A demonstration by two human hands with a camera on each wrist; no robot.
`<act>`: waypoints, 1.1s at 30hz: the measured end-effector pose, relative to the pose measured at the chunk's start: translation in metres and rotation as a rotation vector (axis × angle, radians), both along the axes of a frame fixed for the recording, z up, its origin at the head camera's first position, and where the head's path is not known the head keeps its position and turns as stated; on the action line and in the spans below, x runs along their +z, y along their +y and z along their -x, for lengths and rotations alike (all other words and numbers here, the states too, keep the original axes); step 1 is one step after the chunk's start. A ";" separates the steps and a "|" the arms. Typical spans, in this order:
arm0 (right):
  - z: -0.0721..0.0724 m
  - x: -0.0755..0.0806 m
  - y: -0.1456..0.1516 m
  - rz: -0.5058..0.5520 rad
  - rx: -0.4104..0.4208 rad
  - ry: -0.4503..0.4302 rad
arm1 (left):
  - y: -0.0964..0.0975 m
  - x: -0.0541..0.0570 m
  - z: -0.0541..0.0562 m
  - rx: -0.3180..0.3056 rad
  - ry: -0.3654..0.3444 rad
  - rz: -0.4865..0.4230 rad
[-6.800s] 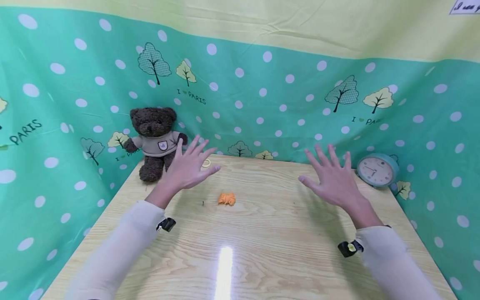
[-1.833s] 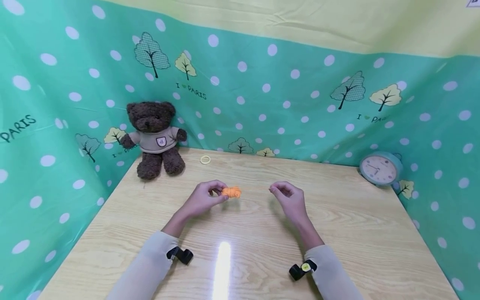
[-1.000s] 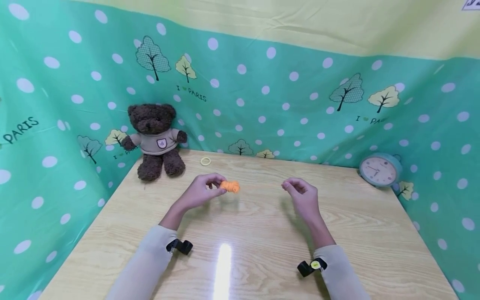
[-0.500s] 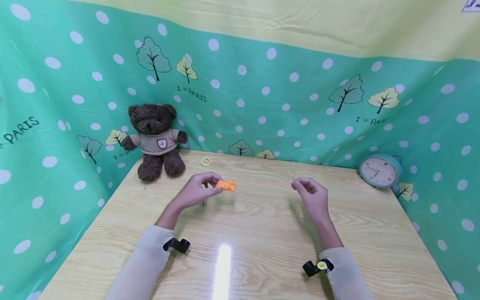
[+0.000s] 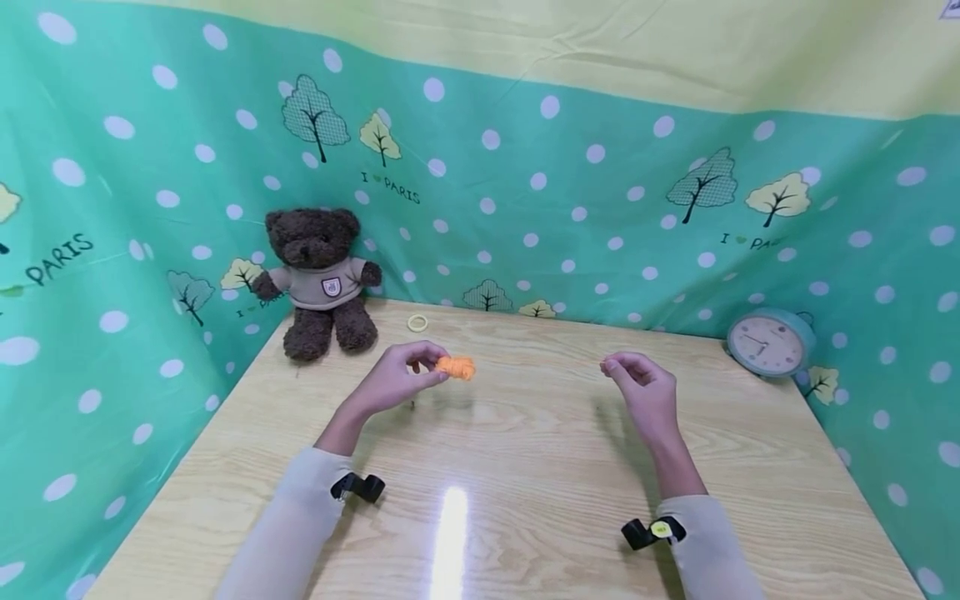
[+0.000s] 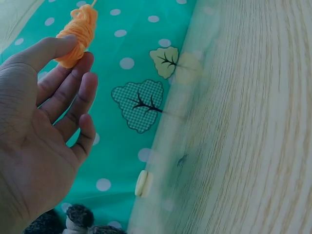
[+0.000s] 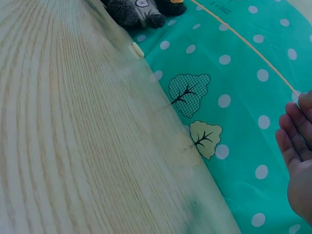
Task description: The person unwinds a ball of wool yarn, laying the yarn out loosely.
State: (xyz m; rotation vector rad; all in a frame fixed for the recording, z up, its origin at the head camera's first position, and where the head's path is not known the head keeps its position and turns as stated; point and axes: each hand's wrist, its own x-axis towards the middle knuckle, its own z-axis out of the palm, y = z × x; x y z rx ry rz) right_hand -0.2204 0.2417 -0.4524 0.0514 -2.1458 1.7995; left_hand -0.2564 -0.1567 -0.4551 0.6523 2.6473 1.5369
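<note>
A small bundle of orange yarn [image 5: 456,367] is held above the table [image 5: 540,467]. My left hand [image 5: 393,379] pinches its near end between thumb and fingers, and in the left wrist view the wound loops [image 6: 80,34] stick up past the thumb. A thin yarn strand [image 7: 248,44] runs in a straight line across the right wrist view to my right hand [image 5: 643,392]. Thumb and fingertips of that hand pinch the strand's end, off to the right of the bundle. In the head view the strand between the hands is too fine to make out.
A dark brown teddy bear [image 5: 318,283] in a grey top sits at the back left. A cream ring [image 5: 417,322] lies beside it. At the back right stands a round teal clock [image 5: 770,342]. A green dotted cloth [image 5: 525,208] hangs behind the table.
First both hands were spread above the table and the yarn lay on it. Later the left hand holds the bundle up, and the right hand has moved rightward, away from it.
</note>
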 end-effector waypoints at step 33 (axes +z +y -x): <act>-0.012 0.005 0.034 0.007 -0.077 -0.073 | -0.001 0.001 0.002 0.010 -0.025 -0.026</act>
